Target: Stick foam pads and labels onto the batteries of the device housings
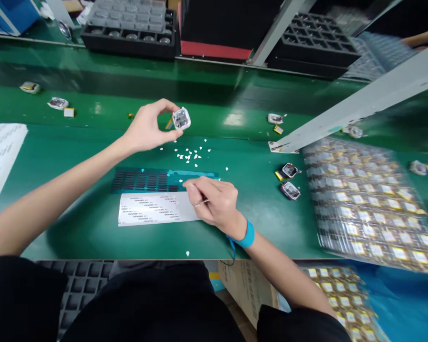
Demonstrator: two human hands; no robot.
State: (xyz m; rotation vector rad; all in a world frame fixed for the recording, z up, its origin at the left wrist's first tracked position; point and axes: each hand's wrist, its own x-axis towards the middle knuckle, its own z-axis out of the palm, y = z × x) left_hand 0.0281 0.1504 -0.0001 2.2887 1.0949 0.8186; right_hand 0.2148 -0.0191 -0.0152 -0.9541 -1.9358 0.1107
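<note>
My left hand point(151, 124) pinches a small square white-rimmed watch case point(181, 118) between thumb and fingers, above the bench. Its open side shows electronics, and a small yellow part hangs beside it. My right hand point(214, 202), with a blue wristband point(248, 234), is closed around a thin metal tool point(201, 203), mostly hidden by the fingers. It hovers over the right end of a blue-green sheet point(142, 180) bearing rows of dark strips. Below that sheet lies a white printed backing sheet point(150, 209), partly covered by my right hand. Small white bits point(189, 156) lie scattered beyond.
Two more cases point(290, 191) lie right of my hand. Stacked clear trays point(371, 204) of yellow-and-white parts fill the right side, behind a slanted white post point(356, 99). A green conveyor point(121, 99) carries several cases. Black trays point(128, 42) stand on the back shelf.
</note>
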